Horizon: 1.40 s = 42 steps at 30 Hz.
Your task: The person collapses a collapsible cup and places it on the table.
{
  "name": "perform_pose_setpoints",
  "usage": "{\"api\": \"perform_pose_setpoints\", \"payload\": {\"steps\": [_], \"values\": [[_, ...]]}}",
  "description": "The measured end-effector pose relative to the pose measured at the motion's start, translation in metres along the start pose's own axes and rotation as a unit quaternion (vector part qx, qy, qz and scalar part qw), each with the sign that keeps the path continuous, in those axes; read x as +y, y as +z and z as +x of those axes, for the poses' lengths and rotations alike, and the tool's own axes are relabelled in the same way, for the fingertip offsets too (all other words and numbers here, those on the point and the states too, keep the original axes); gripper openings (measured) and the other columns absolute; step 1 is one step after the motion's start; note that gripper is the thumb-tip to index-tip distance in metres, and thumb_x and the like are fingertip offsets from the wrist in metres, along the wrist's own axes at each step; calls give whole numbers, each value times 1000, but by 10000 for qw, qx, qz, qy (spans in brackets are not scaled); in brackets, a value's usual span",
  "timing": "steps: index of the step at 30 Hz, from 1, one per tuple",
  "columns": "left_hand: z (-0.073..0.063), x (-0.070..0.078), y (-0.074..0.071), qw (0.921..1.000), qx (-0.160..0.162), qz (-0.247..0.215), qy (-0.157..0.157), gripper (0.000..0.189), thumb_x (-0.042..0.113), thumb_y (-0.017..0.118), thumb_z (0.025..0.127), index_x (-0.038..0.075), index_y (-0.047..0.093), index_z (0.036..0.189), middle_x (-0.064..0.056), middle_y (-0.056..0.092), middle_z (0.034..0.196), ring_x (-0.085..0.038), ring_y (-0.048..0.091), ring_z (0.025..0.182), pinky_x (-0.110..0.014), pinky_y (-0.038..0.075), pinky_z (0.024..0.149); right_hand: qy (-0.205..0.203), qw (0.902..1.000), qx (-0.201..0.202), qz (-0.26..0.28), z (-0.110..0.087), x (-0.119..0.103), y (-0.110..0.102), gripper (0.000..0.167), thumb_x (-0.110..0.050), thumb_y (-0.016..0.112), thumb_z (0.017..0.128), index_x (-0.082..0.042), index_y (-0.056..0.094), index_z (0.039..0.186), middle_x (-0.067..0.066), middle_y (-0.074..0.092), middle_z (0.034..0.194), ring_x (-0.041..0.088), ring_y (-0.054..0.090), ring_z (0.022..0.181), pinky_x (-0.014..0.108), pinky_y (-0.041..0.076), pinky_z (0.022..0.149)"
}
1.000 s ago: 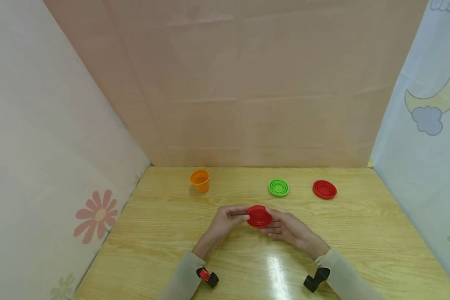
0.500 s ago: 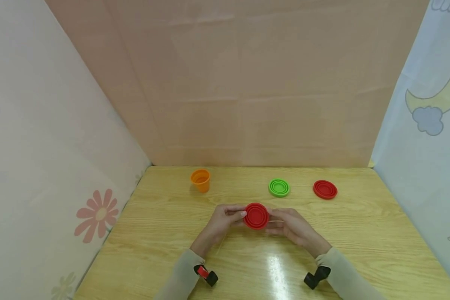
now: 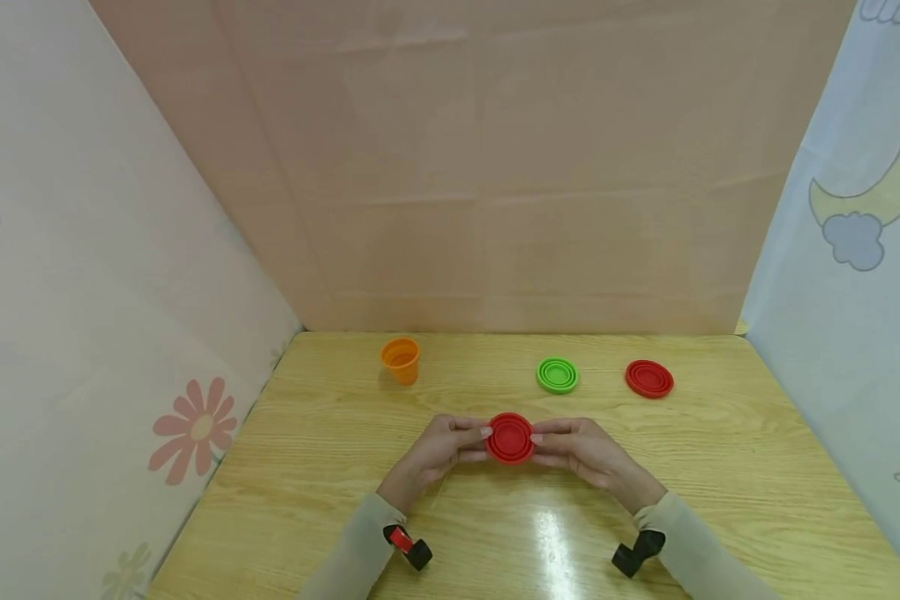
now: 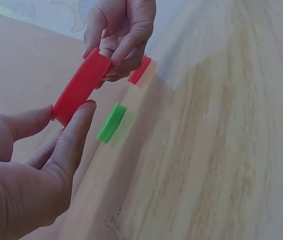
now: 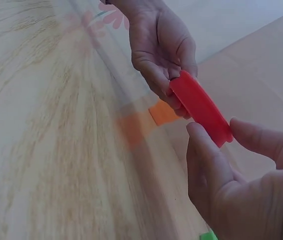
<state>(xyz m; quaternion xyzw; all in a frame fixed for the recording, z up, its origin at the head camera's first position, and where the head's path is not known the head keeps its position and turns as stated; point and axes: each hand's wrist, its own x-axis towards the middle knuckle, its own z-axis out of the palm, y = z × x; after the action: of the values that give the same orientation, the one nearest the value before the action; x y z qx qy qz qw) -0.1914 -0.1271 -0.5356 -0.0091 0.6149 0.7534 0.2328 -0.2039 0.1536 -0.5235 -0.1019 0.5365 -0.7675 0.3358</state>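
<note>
One collapsed red cup [image 3: 510, 438] sat pinched between the left hand [image 3: 441, 448] and right hand [image 3: 589, 454] above the desk [image 3: 307, 475], short of the far edge; uneven fingertip pressure could have tipped it loose.

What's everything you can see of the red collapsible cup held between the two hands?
Folded flat, the red collapsible cup is round and plain red, with concentric rings around a flat center. It looks like matte silicone; the wrist views show its shallow side and projecting rim. It is held above the table, ringed face tilted toward the head camera, with the left hand pinching one edge and the right hand the opposite edge.
</note>
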Motion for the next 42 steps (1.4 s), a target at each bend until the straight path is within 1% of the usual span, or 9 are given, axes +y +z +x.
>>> {"api": "perform_pose_setpoints", "payload": {"steps": [6, 11, 15, 21, 27, 32, 36, 39, 42], "values": [[1, -1, 0, 9998, 49, 148, -155, 30, 9, 68, 102, -7, 71, 127, -19, 79, 114, -19, 80, 90, -35, 66, 86, 22, 9999, 65, -157, 2, 5, -3, 40, 2, 62, 102, 20, 55, 137, 11, 78, 116, 21, 77, 107, 38, 63, 96], [4, 1, -2, 9988, 99, 360, -315, 28, 9, 70, 101, -8, 72, 123, -17, 80, 108, -22, 79, 93, -38, 66, 88, 102, 9996, 156, -205, 4, 9, -5, 39, 1, 61, 103, 19, 56, 137, 10, 77, 117, 20, 77, 108, 39, 62, 98], [5, 5, -7, 9974, 83, 554, -447, 28, 9, 70, 101, -8, 72, 122, -16, 79, 109, -23, 78, 97, -40, 65, 90, 163, 9993, 281, -206, 8, 12, -3, 39, 1, 61, 103, 19, 56, 138, 9, 77, 118, 19, 76, 108, 40, 62, 99], [7, 11, -14, 9970, 123, 553, -524, 29, 11, 71, 101, -6, 73, 124, -19, 79, 112, -25, 79, 98, -42, 66, 90, 108, 9990, 410, -149, 16, 13, 2, 41, 1, 63, 102, 19, 55, 138, 9, 76, 116, 18, 75, 108, 38, 62, 99], [11, 14, -19, 9976, 143, 508, -448, 30, 9, 69, 102, -9, 71, 126, -15, 79, 106, -22, 78, 95, -43, 65, 91, 77, 9988, 467, -85, 26, 12, 2, 44, 2, 64, 101, 20, 52, 140, 7, 75, 116, 17, 75, 106, 38, 62, 100], [18, 16, -24, 9986, 230, 310, -375, 28, 6, 67, 102, -10, 70, 125, -10, 79, 100, -20, 78, 91, -41, 65, 91, 21, 9986, 512, -114, 36, 7, -1, 43, 1, 64, 101, 19, 54, 140, 8, 75, 118, 18, 76, 107, 39, 62, 99], [24, 19, -28, 9988, 276, 260, -314, 29, 6, 66, 102, -11, 69, 126, -10, 79, 98, -19, 78, 89, -40, 65, 90, 11, 9984, 555, -138, 45, 3, -2, 42, 2, 63, 102, 18, 55, 139, 9, 77, 117, 19, 76, 106, 39, 63, 97], [29, 21, -33, 9985, 412, 303, -213, 30, 6, 67, 102, -12, 69, 126, -10, 79, 97, -19, 78, 88, -41, 66, 89, 49, 9977, 652, -151, 56, -1, 1, 41, 3, 63, 102, 19, 54, 139, 8, 77, 114, 19, 77, 104, 38, 64, 96], [36, 23, -35, 9974, 640, 331, -94, 31, 8, 67, 102, -11, 69, 126, -10, 79, 98, -20, 78, 87, -41, 66, 87, 32, 9961, 868, -142, 65, -5, 4, 43, 3, 64, 101, 19, 53, 139, 9, 76, 113, 18, 77, 101, 37, 64, 95]]}}
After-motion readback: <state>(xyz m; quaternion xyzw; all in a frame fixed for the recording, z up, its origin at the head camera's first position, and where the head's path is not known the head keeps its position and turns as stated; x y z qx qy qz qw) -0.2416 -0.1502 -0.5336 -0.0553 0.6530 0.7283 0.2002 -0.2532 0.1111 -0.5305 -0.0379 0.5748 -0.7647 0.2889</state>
